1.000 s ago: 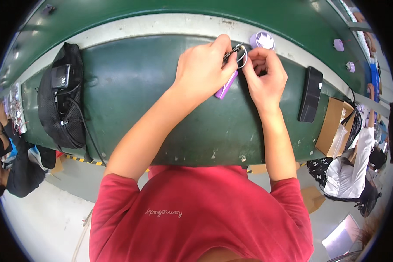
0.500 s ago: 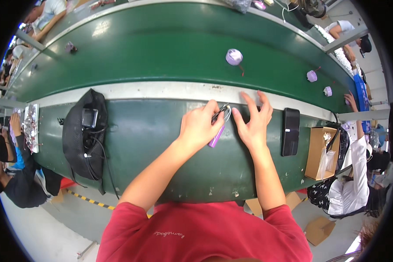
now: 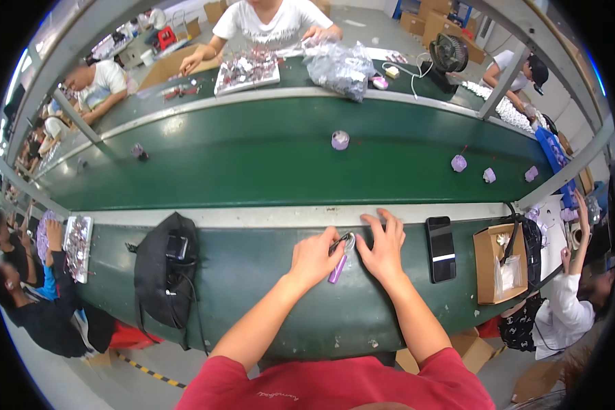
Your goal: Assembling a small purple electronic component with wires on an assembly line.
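Tray (image 3: 68,236): white, heaped with silvery and red bits, at the left end of the green tabletop (image 3: 253,273).
Black bag (image 3: 164,273): slumped between the left end and the middle, its cables trailing toward the near edge.
Left hand (image 3: 314,258): near the middle of the far edge; thumb and fingers pinch a dark slim tool (image 3: 337,244).
Purple cylinder (image 3: 337,270): slanting out just beside the left fingertips, on the near-edge side; from where I stand, cannot tell if they touch it.
Pale wire loop (image 3: 350,244): between the hands.
Right hand (image 3: 383,249): fingers spread and loose, two reaching over the pale rail (image 3: 273,219) along the far edge; thumb near the loop, contact unclear.
Phone (image 3: 441,249): dark, lengthwise, right of that hand.
Carton (image 3: 485,263): open, near the right end.
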The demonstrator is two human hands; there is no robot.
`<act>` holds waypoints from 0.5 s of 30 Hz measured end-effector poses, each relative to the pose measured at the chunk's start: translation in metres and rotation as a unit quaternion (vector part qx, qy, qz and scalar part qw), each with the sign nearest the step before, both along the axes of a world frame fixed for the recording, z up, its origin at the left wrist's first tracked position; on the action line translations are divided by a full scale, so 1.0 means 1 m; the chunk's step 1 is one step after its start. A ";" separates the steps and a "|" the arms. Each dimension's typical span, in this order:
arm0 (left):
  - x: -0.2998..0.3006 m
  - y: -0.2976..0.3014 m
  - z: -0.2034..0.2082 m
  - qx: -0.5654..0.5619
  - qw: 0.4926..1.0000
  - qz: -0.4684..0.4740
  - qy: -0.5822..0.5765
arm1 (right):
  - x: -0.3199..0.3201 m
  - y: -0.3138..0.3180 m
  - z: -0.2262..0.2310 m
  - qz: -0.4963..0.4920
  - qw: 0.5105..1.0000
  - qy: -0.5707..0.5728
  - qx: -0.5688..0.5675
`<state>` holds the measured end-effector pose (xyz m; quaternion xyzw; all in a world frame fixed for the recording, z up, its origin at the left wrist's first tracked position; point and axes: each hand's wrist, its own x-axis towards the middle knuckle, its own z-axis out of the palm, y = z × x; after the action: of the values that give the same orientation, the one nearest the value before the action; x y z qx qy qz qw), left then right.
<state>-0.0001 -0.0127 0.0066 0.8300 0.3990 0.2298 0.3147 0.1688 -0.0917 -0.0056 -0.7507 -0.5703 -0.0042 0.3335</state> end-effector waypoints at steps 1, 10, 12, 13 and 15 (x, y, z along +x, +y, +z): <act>0.000 0.000 -0.001 0.000 1.000 0.001 0.003 | -0.001 0.000 0.001 0.003 1.000 0.001 0.000; 0.000 0.005 -0.002 0.021 1.000 -0.003 -0.003 | -0.001 0.005 -0.003 0.014 0.999 -0.021 0.030; -0.001 0.005 -0.001 0.008 1.000 0.002 0.000 | -0.002 0.005 -0.003 0.015 0.999 -0.022 0.034; -0.001 0.005 -0.002 0.010 1.000 -0.001 0.000 | -0.002 0.003 -0.004 0.015 0.999 -0.023 0.030; 0.000 0.005 -0.003 0.019 1.000 -0.002 0.006 | -0.001 0.005 -0.004 0.015 0.999 -0.024 0.029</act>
<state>0.0001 -0.0077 0.0038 0.8380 0.3950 0.2319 0.2966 0.1683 -0.0870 -0.0092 -0.7319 -0.5887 -0.0341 0.3414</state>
